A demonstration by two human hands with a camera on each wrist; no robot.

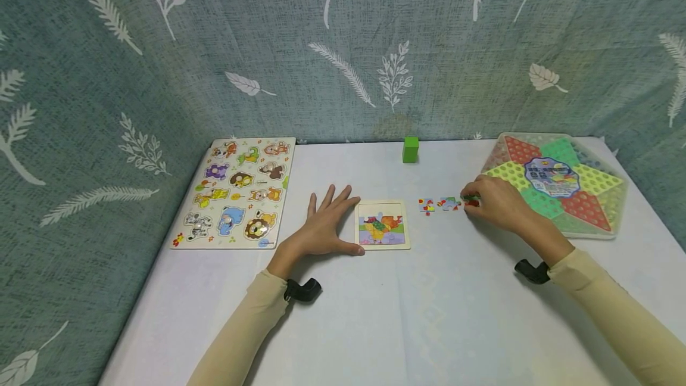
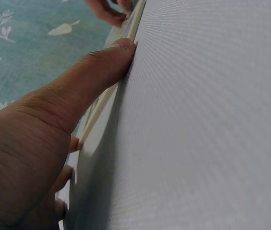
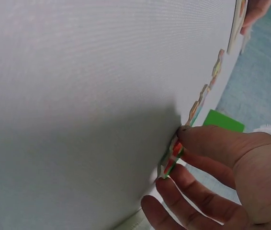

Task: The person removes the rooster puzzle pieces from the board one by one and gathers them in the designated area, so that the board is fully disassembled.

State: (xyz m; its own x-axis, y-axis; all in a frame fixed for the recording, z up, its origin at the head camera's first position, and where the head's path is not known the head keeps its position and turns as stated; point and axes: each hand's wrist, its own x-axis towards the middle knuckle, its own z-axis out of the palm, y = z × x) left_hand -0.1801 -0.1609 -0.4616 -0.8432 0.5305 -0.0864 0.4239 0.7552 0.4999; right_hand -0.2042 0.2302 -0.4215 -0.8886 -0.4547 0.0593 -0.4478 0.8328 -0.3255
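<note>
A small square jigsaw puzzle (image 1: 382, 243) in a pale wooden frame lies on the white table, its lower part filled with a colourful picture. My left hand (image 1: 321, 230) rests along its left side with fingers spread, the index fingertip at the upper left corner and the thumb (image 2: 109, 57) against the near left corner. To the right, my right hand (image 1: 502, 202) pinches a red and green jigsaw piece (image 3: 173, 157) between thumb and fingers, low over the table. Two loose jigsaw pieces, one yellow and red (image 1: 426, 205) and one blue and red (image 1: 449, 204), lie between frame and right hand.
An animal peg board (image 1: 246, 195) lies at the left. Behind the jigsaw stands a green block (image 1: 410, 150). A hexagonal game box (image 1: 552, 186) with coloured triangles is at the right, beside my right hand. Patterned cloth (image 1: 343, 46) hangs behind the table.
</note>
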